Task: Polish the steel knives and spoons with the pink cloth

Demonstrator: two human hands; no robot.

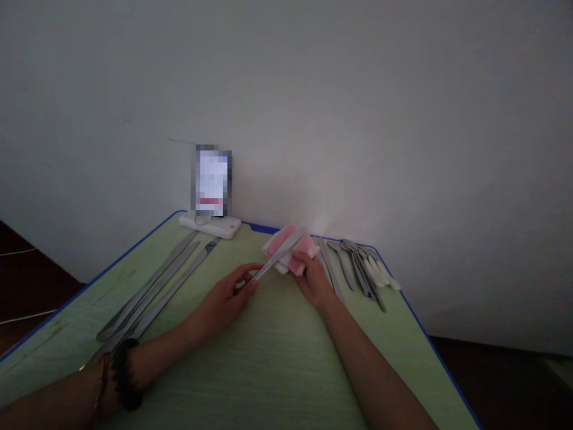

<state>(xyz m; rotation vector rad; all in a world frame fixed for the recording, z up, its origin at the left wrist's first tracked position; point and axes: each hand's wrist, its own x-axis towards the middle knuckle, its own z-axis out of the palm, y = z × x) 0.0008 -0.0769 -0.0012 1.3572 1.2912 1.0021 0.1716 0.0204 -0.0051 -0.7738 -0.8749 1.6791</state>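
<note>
My left hand (233, 294) pinches the handle end of a metal table knife (277, 255), fingers closed on it. The blade slants up and to the right into a pink and white cloth (290, 246). My right hand (313, 279) grips that cloth from below, fingers wrapped round it and against the blade. Both hands hover just above the green table (268, 358) near its far edge. A dark bracelet sits on my left wrist.
Several long metal knives (152, 292) lie in a row on the left of the table. A cluster of spoons and other cutlery (358, 269) lies at the right. A phone (213, 179) stands on a white stand (210, 224) against the wall. The table has a blue rim.
</note>
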